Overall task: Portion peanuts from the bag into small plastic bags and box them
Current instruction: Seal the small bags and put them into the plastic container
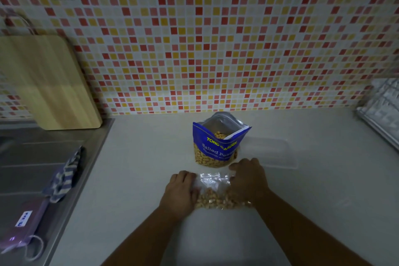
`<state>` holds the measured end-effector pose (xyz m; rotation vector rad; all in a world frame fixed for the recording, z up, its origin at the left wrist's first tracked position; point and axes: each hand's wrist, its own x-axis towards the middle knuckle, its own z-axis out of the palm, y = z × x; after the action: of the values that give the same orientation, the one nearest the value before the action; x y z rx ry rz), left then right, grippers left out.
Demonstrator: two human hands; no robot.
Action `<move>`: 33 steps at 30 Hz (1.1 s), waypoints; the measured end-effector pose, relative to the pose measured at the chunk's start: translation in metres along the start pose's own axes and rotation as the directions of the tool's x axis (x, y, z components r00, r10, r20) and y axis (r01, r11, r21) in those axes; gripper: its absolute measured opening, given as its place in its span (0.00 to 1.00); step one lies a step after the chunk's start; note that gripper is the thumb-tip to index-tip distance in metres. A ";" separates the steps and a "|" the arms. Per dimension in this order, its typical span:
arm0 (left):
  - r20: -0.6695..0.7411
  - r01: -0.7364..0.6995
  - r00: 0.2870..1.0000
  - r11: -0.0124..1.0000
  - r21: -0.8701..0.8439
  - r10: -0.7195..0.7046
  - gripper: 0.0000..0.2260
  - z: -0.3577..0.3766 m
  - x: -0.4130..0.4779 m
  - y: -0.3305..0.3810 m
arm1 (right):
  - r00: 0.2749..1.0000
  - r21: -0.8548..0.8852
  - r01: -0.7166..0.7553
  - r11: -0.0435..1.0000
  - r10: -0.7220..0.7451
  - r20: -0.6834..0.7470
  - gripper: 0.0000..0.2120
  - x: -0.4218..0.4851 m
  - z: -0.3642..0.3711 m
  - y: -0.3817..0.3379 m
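Now your left hand [180, 192] and right hand [248, 180] each seem to pinch a side of the small plastic bag [214, 181]; peanut bag [217, 147] upright behind, near back edge of counter [140, 168].

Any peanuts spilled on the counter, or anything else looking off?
Nothing stands out. The peanut bag stands upright and open; the small plastic bag between the left hand and right hand seems to hold its peanuts. No loose nuts show on the dim counter.
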<state>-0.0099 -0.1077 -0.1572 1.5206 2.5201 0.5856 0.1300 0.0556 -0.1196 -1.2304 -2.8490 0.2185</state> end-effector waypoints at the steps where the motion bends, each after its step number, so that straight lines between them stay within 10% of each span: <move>1: 0.002 0.004 1.000 1.000 -0.003 -0.004 0.22 -0.001 0.000 0.001 | 0.999 -0.023 0.016 1.000 -0.015 0.039 0.15 0.001 -0.001 0.004; 17: 0.068 -0.035 0.997 0.988 -0.149 0.046 0.25 -0.021 0.018 0.045 | 1.000 0.518 0.022 0.855 -0.014 -0.018 0.06 -0.012 -0.019 0.018; 22: 0.012 -0.045 0.998 0.915 -0.402 0.054 0.05 -0.031 0.027 0.073 | 0.995 0.525 0.091 0.846 -0.055 -0.083 0.11 -0.022 -0.033 0.017; 33: -0.090 -0.145 0.989 0.914 -0.378 0.120 0.05 -0.043 0.025 0.079 | 0.970 0.365 0.223 0.904 -0.168 -0.177 0.09 -0.028 -0.048 0.008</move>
<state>0.0294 -0.0637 -0.0844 1.5455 2.1803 1.0925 0.1596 0.0461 -0.0724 -0.8409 -2.6115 0.6193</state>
